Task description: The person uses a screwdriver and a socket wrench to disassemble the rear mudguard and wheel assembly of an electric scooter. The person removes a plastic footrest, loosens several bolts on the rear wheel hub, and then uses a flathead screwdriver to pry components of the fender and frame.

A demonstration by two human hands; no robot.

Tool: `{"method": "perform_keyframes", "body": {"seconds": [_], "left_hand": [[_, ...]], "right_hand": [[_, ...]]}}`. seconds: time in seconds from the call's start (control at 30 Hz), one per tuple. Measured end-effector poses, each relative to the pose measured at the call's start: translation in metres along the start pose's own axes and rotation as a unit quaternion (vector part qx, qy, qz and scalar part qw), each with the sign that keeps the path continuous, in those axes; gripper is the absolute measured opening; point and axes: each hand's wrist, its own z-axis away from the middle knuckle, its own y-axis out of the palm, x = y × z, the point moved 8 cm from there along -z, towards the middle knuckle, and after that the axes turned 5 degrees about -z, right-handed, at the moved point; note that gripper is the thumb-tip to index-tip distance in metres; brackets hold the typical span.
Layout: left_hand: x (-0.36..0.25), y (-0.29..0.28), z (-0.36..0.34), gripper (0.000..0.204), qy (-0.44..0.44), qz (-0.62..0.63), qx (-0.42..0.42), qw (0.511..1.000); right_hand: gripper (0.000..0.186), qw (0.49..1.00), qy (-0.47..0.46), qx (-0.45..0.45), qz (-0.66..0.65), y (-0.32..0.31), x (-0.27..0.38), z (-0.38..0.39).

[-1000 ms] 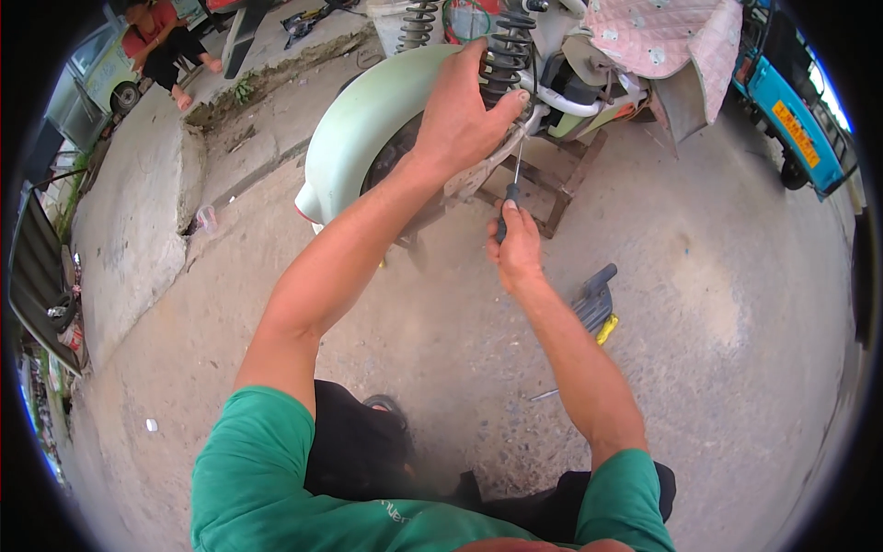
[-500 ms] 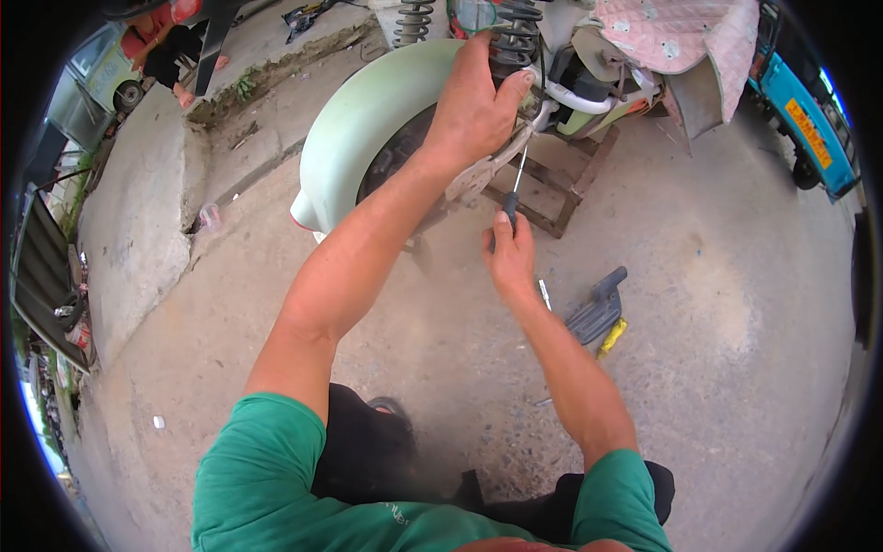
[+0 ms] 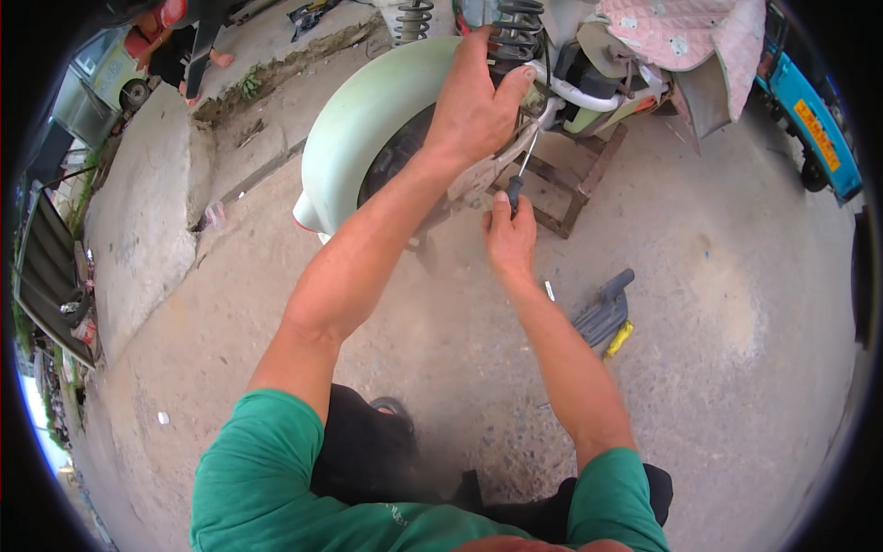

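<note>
My left hand (image 3: pixel 474 115) grips the lower part of a dark coil shock absorber (image 3: pixel 515 37), beside the pale green fender (image 3: pixel 333 138) of a scooter; its fingertips are partly hidden and the thumb lies by a white frame tube (image 3: pixel 589 103). My right hand (image 3: pixel 509 235) is closed on the dark handle of a screwdriver (image 3: pixel 516 191), whose thin shaft points up into a metal bracket below the shock absorber. A wooden stand (image 3: pixel 575 207) is under the scooter.
A dark plastic part (image 3: pixel 602 313) and a yellow-handled tool (image 3: pixel 619 339) lie on the concrete. A pink quilted cover (image 3: pixel 667 37) hangs over the scooter. A blue vehicle (image 3: pixel 805 120) is at the right. A person (image 3: pixel 170 51) sits upper left, near a broken concrete edge (image 3: pixel 198 184).
My right hand has risen slightly with the screwdriver, which stays angled into the bracket. My left hand keeps its grip, a little higher in view. The camera view has shifted slightly.
</note>
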Motion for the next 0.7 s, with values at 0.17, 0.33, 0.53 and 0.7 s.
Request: {"method": "perform_keyframes", "body": {"seconds": [0.17,0.33,0.53,0.7], "left_hand": [[-0.001,0.002,0.0,0.065,0.014,-0.002,0.008,1.0],[0.0,0.0,0.0,0.064,0.017,-0.008,0.004,1.0],[-0.002,0.003,-0.001,0.064,0.005,0.019,0.01,1.0],[0.005,0.005,0.004,0.063,0.009,0.016,-0.007,1.0]], "right_hand": [[0.032,0.996,-0.011,-0.045,-0.075,0.011,-0.007,-0.005],[0.031,0.978,0.052,-0.042,-0.198,0.022,-0.001,-0.001],[0.034,0.989,0.079,0.055,-0.115,-0.04,-0.003,-0.005],[0.041,0.888,0.178,0.158,-0.394,-0.029,0.009,0.008]]}}
